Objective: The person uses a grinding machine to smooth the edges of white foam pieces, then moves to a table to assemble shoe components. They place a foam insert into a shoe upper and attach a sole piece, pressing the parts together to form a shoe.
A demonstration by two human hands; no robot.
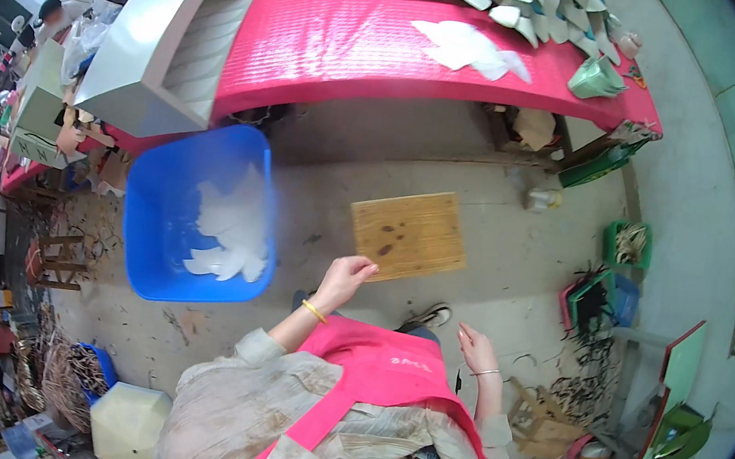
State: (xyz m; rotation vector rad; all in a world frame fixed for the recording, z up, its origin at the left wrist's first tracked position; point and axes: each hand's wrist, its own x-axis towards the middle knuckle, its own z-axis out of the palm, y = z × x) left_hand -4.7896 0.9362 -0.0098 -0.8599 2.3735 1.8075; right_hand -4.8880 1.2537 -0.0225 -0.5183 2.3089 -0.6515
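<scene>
My left hand (346, 282), with a yellow bangle at the wrist, hangs in front of my apron. Its fingers are curled together and nothing shows in them. Just beyond it is a rectangular wooden top (410, 235) with dark spots, perhaps a stool's; any legs are hidden. To the left stands a blue plastic bin (140, 227) with white cut pieces (233, 230) inside. My right hand (479, 349), wearing a thin bracelet, is by my right side. Its fingers are loosely bent and apart, holding nothing visible.
Ahead runs a pink-covered table (317, 46) bearing white sheets (472, 48), a heap of pale pieces (546, 2) and a green container (596, 77). A grey machine (155, 44) stands at its left end. Baskets (595, 301) sit right; a wooden stool (57, 263) stands left. Another person (54, 16) is far left.
</scene>
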